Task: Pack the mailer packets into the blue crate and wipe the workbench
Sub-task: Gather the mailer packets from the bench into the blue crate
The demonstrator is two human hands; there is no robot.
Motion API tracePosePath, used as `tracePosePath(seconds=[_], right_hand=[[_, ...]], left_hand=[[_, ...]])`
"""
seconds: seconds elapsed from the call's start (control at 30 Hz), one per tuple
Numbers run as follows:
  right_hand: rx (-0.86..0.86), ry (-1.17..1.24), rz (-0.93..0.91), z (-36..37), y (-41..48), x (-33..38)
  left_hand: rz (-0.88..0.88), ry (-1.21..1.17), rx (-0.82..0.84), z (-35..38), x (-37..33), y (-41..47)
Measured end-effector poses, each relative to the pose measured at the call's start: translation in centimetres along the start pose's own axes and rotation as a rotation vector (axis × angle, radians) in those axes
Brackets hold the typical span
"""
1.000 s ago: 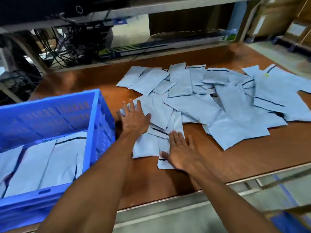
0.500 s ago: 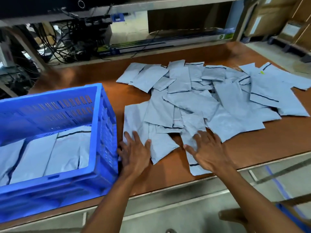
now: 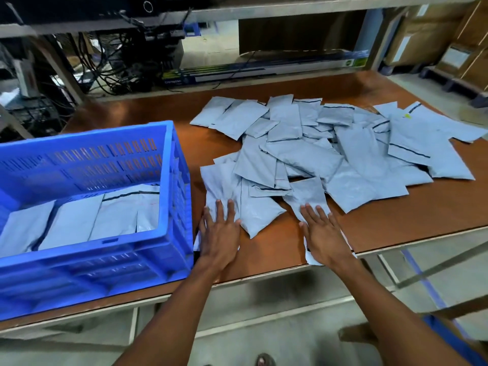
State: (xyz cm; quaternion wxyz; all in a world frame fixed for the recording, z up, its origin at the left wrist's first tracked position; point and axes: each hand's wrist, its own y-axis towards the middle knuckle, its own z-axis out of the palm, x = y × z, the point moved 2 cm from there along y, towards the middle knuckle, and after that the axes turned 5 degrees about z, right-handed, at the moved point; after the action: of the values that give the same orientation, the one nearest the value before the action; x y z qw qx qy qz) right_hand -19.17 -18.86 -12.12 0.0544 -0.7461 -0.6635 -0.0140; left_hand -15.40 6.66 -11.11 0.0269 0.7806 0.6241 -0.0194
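Several grey mailer packets (image 3: 330,154) lie in a loose overlapping pile across the middle and right of the brown workbench (image 3: 383,225). The blue crate (image 3: 169,233) stands at the left with a few packets (image 3: 79,223) flat on its floor. My left hand (image 3: 220,233) lies flat, fingers straight, on the nearest left packet (image 3: 224,188) right beside the crate's wall. My right hand (image 3: 323,233) presses flat on another packet (image 3: 307,196) that reaches the bench's front edge.
A shelf behind the bench holds tangled black cables (image 3: 118,62) and a long flat box (image 3: 264,70). Cardboard boxes (image 3: 435,30) stand on the floor at the far right. The bench's front edge (image 3: 264,276) runs just under my wrists.
Both hands have slid toward the front edge, dragging the nearest packets with them. My left hand has ended up close to the crate's wall; the right has moved rightward.
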Motion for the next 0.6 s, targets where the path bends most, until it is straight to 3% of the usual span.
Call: tracePosePath(seconds=[0.13,0.23,0.47,0.6], right_hand=[[-0.085,0.072,0.023,-0.4,-1.0,-0.1],[-0.278,0.103,0.046,-2.3,-1.9,0.7],[-0.715,0.291,-0.003,-12.9,-2.3,6.2],[-0.889,0.563,-0.040,-19.9,-2.2,11.0]], left_hand=[[-0.035,0.044,0.092,-1.1,-0.8,-1.5],[-0.067,0.008,0.058,-3.3,-1.9,-2.5],[0.102,-0.018,-0.395,-15.0,-4.1,-3.0],[0.113,-0.079,-0.664,-23.5,-1.6,-4.0]])
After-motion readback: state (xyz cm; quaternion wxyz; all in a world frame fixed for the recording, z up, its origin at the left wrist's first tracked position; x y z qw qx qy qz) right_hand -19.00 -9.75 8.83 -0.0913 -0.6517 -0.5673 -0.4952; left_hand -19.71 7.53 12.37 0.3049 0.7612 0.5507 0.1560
